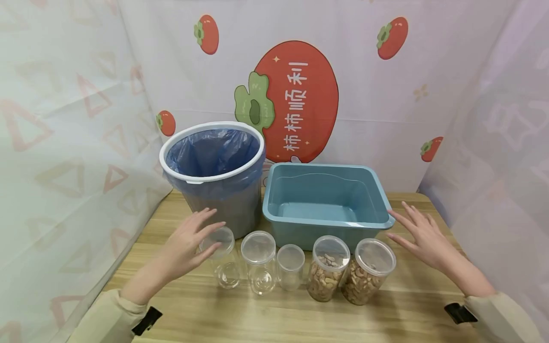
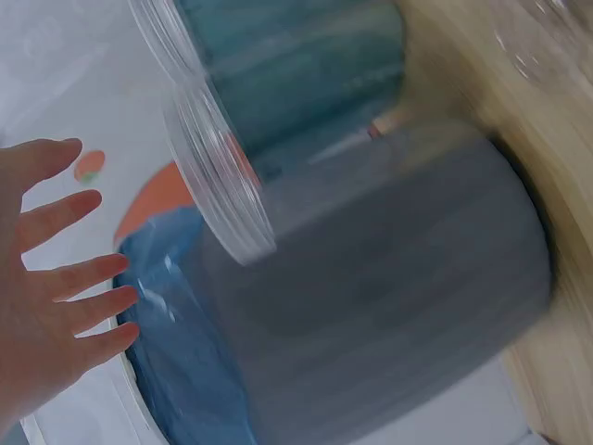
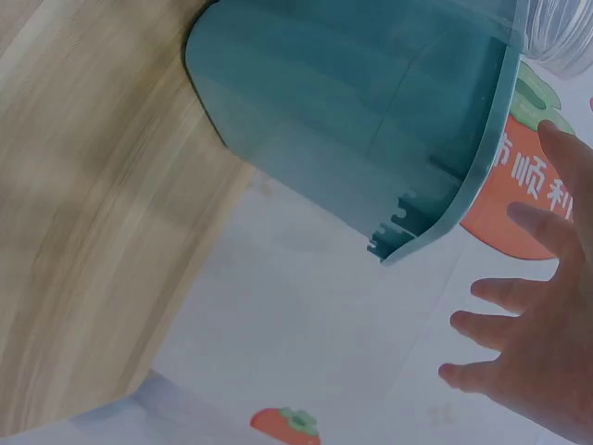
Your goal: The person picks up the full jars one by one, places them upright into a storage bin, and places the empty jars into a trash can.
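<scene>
My left hand hovers with spread fingers at the leftmost clear jar, its fingertips overlapping the lid in the head view. To the right of that jar stand another clear lidded jar and a smaller one; no contents show in these three. Further right, two lidded jars of cashews lean slightly apart in this view. My right hand, fingers apart, is in the air beyond the rightmost jar, beside the corner of the blue-green tub. Neither hand holds anything.
Behind the left jars stands a grey bin with a white rim and a blue liner bag. The tub sits behind the cashew jars, right of the bin. Everything stands on a wood-grain table, with printed cloth hung around it.
</scene>
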Tool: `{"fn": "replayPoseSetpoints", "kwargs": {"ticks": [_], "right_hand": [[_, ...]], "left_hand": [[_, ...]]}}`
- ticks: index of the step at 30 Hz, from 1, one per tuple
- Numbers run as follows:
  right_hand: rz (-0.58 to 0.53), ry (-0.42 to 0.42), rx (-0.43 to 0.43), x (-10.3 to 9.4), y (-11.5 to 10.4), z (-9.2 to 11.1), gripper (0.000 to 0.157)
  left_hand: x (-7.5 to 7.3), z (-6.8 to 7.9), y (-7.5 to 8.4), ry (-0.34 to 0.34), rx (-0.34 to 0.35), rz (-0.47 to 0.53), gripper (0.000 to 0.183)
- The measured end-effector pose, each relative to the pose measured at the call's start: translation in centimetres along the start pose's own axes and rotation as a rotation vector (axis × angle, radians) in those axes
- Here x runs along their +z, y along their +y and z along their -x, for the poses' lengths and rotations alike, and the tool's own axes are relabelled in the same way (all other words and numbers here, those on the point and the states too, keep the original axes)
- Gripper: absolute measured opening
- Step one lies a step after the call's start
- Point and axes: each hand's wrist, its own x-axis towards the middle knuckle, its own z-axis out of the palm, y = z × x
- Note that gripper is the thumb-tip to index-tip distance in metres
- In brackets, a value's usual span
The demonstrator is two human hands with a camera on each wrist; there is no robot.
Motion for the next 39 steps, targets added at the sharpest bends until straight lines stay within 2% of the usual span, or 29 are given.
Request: {"fn": "replayPoseSetpoints", "kwargs": {"ticks": [4,11,16,21,31,39], "right_hand": [[-0.043,0.017,-0.036,0.0,-0.4,-0.7,0.056],[-0.092,0.005,-0.006,0.3,-0.7,-1.4,0.047],[-0.081,0.060,-0.038,0.7,-0.8,-1.7,0.042],[-0.079,0.136,-0.089,1.2,-0.7,-1.9,0.035],[-0.065,0.219,-0.118,2.2,-0.5,-2.0,0.021],[-0.058,0.261,-0.114,2.7,-0.5,-1.9,0.021]], "left_hand": [[1.0,-1.3,1.5,-0.008,0.034,0.041,0.043],[3.0,-3.6,4.4,-0.009,0.085,0.091,0.034],[4.4,-5.0,6.2,-0.055,0.090,0.130,0.034],[5.9,-6.4,7.7,-0.071,0.096,0.137,0.036],[8.3,-8.3,10.5,-0.132,0.012,0.245,0.033],[10.6,-9.0,12.3,-0.242,-0.053,0.346,0.037]]}}
